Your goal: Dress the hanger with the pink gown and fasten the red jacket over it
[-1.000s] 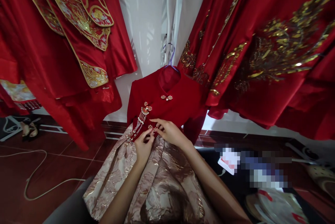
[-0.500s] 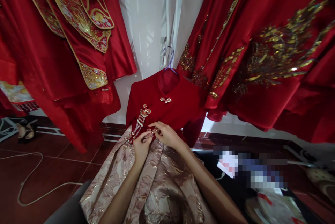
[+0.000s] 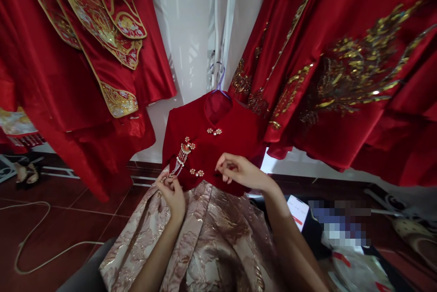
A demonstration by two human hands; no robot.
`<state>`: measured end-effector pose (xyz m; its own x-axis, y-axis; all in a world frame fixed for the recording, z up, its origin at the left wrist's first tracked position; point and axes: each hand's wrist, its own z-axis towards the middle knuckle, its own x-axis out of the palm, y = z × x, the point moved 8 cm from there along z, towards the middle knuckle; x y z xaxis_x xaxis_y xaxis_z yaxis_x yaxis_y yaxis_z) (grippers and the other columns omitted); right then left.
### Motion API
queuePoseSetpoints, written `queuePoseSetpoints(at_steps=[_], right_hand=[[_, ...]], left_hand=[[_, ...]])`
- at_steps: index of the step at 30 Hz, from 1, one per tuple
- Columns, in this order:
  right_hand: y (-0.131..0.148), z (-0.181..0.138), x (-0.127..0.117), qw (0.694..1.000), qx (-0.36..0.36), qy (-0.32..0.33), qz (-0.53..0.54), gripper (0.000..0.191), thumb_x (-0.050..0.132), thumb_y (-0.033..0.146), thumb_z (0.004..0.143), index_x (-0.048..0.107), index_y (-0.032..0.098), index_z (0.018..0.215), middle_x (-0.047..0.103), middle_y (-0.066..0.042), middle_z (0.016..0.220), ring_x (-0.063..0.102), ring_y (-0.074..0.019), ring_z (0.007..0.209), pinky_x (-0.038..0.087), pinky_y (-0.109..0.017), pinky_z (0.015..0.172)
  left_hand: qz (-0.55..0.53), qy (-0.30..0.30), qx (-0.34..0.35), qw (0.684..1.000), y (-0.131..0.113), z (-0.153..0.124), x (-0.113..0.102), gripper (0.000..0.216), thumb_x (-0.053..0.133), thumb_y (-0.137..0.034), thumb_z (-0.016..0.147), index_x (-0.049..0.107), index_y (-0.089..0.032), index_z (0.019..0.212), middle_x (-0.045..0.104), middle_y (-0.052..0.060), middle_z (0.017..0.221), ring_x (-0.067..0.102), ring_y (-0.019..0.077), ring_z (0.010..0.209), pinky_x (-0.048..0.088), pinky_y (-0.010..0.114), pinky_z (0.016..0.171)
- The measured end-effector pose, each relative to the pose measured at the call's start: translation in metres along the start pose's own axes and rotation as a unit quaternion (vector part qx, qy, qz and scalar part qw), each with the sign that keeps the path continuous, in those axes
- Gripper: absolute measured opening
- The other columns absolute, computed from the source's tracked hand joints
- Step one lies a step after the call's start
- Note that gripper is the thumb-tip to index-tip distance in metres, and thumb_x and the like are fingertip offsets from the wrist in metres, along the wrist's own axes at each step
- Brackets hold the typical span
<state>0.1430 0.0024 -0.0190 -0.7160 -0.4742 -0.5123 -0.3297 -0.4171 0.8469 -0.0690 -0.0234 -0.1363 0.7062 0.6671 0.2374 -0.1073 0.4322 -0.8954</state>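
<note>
A red dress top hangs on a purple hanger, joined to a pale pink brocade skirt with a metallic flower pattern. A beaded tassel brooch hangs on the chest at left. My left hand is closed at its lower end, with the bead strands at the fingertips. One jeweled clasp sits below the collar, and a second jeweled clasp lies near the waist. Over the right side of the top, my right hand holds nothing, its fingers loosely bent and apart.
Red embroidered garments hang at left and a sequined red gown at right. A phone and a clear plastic package lie at lower right. A cable and heeled shoes are on the tiled floor.
Both hands have come away from the waist clasp, which now shows. My left hand has moved left to the tassel's end; my right hand has moved right and lifted off.
</note>
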Motion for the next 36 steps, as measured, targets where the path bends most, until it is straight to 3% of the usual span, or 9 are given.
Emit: queuePoseSetpoints(at_steps=[1,3,5,7,9,11,19,30,36], right_hand=[[0.004,-0.007,0.008,0.997,0.012,0.071,0.022,0.013,0.05,0.026,0.086,0.056,0.017,0.094,0.062,-0.001,0.069,0.062,-0.0104,0.063,0.051,-0.022,0.06],[0.006,-0.02,0.03,0.976,0.037,0.21,0.039,0.015,0.051,0.026,0.086,0.057,0.016,0.095,0.064,-0.001,0.07,0.063,-0.0105,0.064,0.051,-0.022,0.06],[-0.002,-0.021,0.041,0.967,0.047,0.252,0.001,0.015,0.052,0.026,0.086,0.057,0.015,0.095,0.065,-0.002,0.073,0.064,-0.0111,0.066,0.051,-0.023,0.061],[-0.012,-0.006,0.034,0.985,0.023,0.161,-0.061,0.019,0.055,0.028,0.085,0.057,0.016,0.1,0.066,-0.005,0.086,0.064,-0.0132,0.078,0.052,-0.028,0.071],[-0.019,0.009,0.021,0.994,-0.012,0.033,-0.101,0.03,0.058,0.031,0.083,0.054,0.017,0.109,0.063,-0.008,0.104,0.06,-0.0159,0.094,0.049,-0.033,0.086],[-0.029,0.019,0.018,0.994,-0.026,-0.026,-0.101,0.039,0.06,0.036,0.082,0.05,0.019,0.116,0.059,-0.009,0.112,0.057,-0.0173,0.103,0.046,-0.036,0.093],[-0.073,0.042,0.038,0.997,0.016,-0.048,-0.066,0.024,0.06,0.029,0.08,0.056,0.015,0.099,0.063,-0.006,0.085,0.061,-0.0149,0.081,0.052,-0.031,0.076],[-0.066,0.043,0.035,0.996,0.014,-0.053,-0.075,0.014,0.061,0.025,0.077,0.06,0.015,0.088,0.067,-0.005,0.078,0.063,-0.0145,0.073,0.051,-0.027,0.068],[-0.063,0.044,0.038,0.996,0.006,-0.044,-0.072,0.011,0.061,0.02,0.075,0.061,0.017,0.085,0.067,-0.004,0.077,0.063,-0.0141,0.073,0.051,-0.026,0.069]], left_hand=[[0.013,0.005,0.015,1.0,-0.003,0.0,0.0,0.026,0.048,-0.024,0.084,0.041,-0.02,0.109,0.051,-0.001,0.082,0.05,0.0079,0.061,0.044,0.019,0.056],[0.057,0.074,0.053,0.994,-0.01,-0.002,0.012,0.018,0.05,-0.024,0.083,0.049,-0.02,0.101,0.053,0.002,0.087,0.053,0.01,0.069,0.045,0.021,0.062],[0.109,0.178,0.088,0.974,-0.013,-0.009,0.031,0.013,0.052,-0.023,0.082,0.055,-0.019,0.094,0.054,0.003,0.091,0.054,0.0112,0.073,0.046,0.023,0.065],[0.141,0.24,0.102,0.955,-0.012,-0.015,0.042,0.014,0.051,-0.022,0.083,0.057,-0.019,0.095,0.055,0.003,0.091,0.053,0.0111,0.07,0.046,0.024,0.065],[0.151,0.248,0.103,0.951,-0.011,-0.017,0.043,0.018,0.05,-0.021,0.083,0.056,-0.02,0.1,0.056,0.003,0.091,0.054,0.011,0.069,0.046,0.024,0.064],[0.153,0.252,0.105,0.95,-0.011,-0.017,0.043,0.02,0.051,-0.023,0.084,0.057,-0.02,0.103,0.057,0.003,0.093,0.054,0.0111,0.07,0.046,0.024,0.064],[0.157,0.283,0.109,0.94,-0.008,-0.018,0.047,0.021,0.055,-0.031,0.084,0.062,-0.022,0.102,0.061,0.004,0.096,0.056,0.0117,0.073,0.049,0.026,0.068],[0.102,0.269,0.032,0.957,0.003,-0.017,0.045,0.022,0.06,-0.037,0.081,0.064,-0.019,0.092,0.065,0.002,0.081,0.059,0.0117,0.069,0.049,0.022,0.061],[0.108,0.249,0.03,0.962,0.003,-0.02,0.043,0.021,0.061,-0.037,0.079,0.064,-0.018,0.088,0.064,0.002,0.076,0.058,0.0111,0.066,0.05,0.022,0.061]])
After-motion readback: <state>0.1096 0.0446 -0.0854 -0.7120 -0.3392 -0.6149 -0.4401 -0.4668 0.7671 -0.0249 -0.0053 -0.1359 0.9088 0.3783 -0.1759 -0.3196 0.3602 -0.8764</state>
